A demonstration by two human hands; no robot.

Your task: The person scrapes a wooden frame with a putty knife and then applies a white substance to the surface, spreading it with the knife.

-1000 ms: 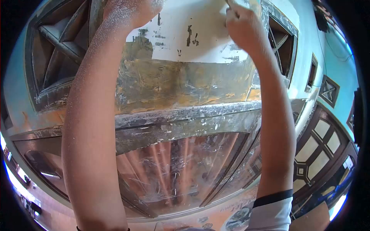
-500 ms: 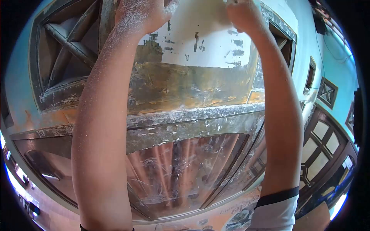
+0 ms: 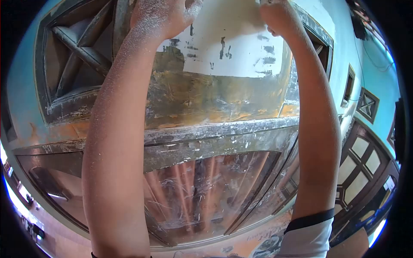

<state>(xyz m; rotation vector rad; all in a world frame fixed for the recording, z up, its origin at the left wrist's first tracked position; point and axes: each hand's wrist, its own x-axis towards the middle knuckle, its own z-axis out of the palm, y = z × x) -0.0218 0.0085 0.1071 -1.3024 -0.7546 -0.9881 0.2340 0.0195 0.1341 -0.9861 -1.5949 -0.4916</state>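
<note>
White powder (image 3: pixel 148 21) speckles the left hand (image 3: pixel 168 20) beside a charcoal-flecked white wall patch (image 3: pixel 204 49) at top centre, with a mottled brown-and-orange band (image 3: pixel 206 99) mid-frame, rust-striped glass (image 3: pixel 211 189) below and turquoise wall (image 3: pixel 383 86) far right.

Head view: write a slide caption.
Dust-speckled left hand and right hand raised before white wall patch above smudged glass.

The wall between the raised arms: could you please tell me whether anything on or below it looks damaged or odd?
Yes: dark patches interrupt the white coating, which stops above a mottled brown strip, so it looks patchy. Below, the glass pane is streaked and scuffed. The left hand is speckled with pale specks.
</note>
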